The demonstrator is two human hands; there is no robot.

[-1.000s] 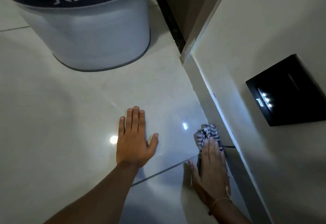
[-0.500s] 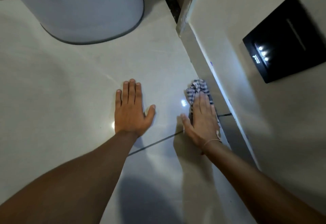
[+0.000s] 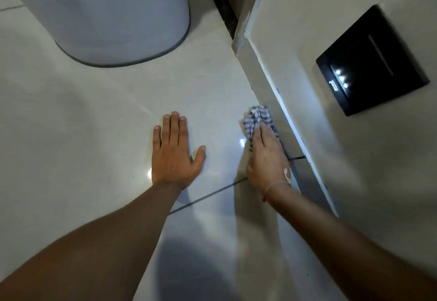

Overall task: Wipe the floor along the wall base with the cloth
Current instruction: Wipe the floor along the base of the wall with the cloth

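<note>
A blue-and-white checked cloth (image 3: pixel 256 118) lies bunched on the glossy pale floor tile (image 3: pixel 94 116), right against the grey skirting (image 3: pixel 272 92) at the foot of the wall. My right hand (image 3: pixel 267 156) presses flat on the cloth, fingers pointing forward along the wall base; most of the cloth is hidden under the palm. My left hand (image 3: pixel 173 154) rests flat on the tile to the left, fingers spread, holding nothing.
A large pale bin (image 3: pixel 113 14) stands on the floor ahead at the left. A black wall plate (image 3: pixel 371 64) with three small lights sits on the cream wall at the right. A dark doorway gap (image 3: pixel 222 4) opens beyond the wall corner.
My right hand has slid the cloth forward along the skirting, past the dark grout line. The left hand has stayed planted. The view has shifted with my head.
</note>
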